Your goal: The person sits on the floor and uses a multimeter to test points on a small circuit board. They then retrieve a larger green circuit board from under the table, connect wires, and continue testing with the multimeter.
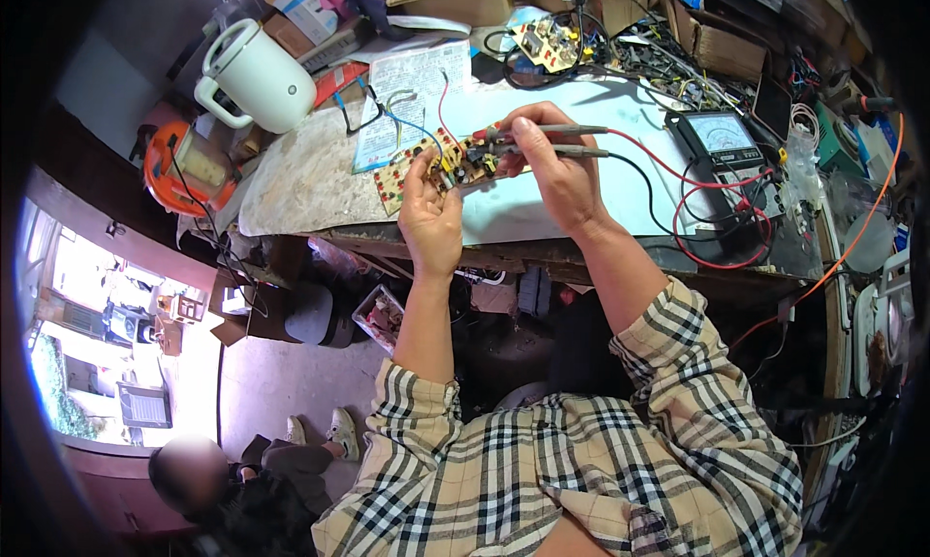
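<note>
I pinch the circuit board (438, 167) in my left hand (431, 213) so my right hand (552, 165), fingers clamped on both probes (572, 140), touches tips beside my fingertips.

The left hand (431, 218) grips a circuit board (436, 165) above the workbench (310, 174). The right hand (557, 174) holds two test probes (562, 140) against the board. Red and black leads (678, 184) run to an analog multimeter (725, 150). A white kettle (254, 76) stands at rear left.
</note>
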Demonstrator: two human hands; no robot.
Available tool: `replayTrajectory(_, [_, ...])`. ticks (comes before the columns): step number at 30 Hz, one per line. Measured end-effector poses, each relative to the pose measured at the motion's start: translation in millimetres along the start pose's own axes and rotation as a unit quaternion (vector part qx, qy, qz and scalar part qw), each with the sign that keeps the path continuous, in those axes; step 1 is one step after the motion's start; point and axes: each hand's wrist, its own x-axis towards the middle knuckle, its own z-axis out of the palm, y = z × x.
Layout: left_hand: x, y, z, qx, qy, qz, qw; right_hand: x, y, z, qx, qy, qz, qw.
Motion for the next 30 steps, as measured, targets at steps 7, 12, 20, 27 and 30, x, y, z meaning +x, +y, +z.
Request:
replayTrajectory(7, [-1.1, 3.6, 3.2, -0.007, 0.006, 0.0, 1.0, 1.1, 8.2, 0.2, -0.074, -0.04, 0.029, 0.996])
replayTrajectory(12, [-2.0, 4.8, 4.5, 0.004, 0.002, 0.012, 1.0, 2.1, 9.9, 0.4, -0.107, -0.041, 0.031, 0.993])
replayTrajectory(20, [-3.1, 7.9, 5.9, -0.015, -0.009, -0.004, 1.0, 3.0, 12.2, -1.4, -0.099, -0.04, 0.051, 0.993])
replayTrajectory(27, [-3.5, 7.4, 5.8, -0.014, -0.017, -0.007, 1.0, 1.6, 6.5, 0.3, -0.112, -0.034, 0.062, 0.991])
replayTrajectory(30, [-3.5, 6.6, 4.9, -0.012, -0.017, -0.008, 1.0, 1.9, 9.8, -0.5, -0.123, -0.038, 0.055, 0.99])
